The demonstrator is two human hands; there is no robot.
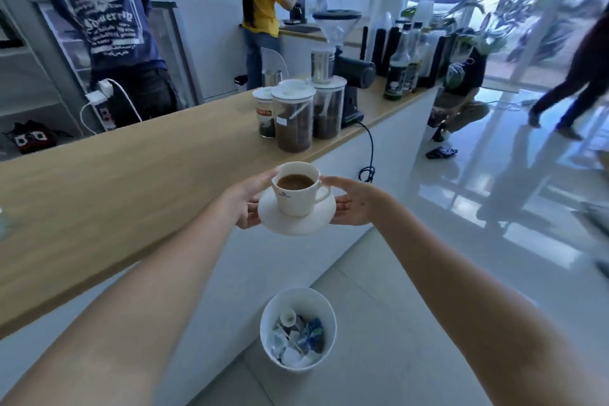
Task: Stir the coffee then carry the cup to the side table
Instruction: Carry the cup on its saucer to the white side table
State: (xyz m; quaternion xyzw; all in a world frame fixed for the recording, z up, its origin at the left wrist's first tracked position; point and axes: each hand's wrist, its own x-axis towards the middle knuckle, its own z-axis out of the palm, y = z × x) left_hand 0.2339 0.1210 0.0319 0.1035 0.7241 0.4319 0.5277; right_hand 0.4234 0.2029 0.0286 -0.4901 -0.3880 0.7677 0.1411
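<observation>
Now both hands (250, 201) grip round white saucer (296, 224) w/ cup (296, 191).

No legible text — only blurs

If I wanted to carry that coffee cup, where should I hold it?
Probably by the saucer rim, one grip from each side, as the left hand and right hand do. The cup is nearly full, so level support should steady it.
</observation>
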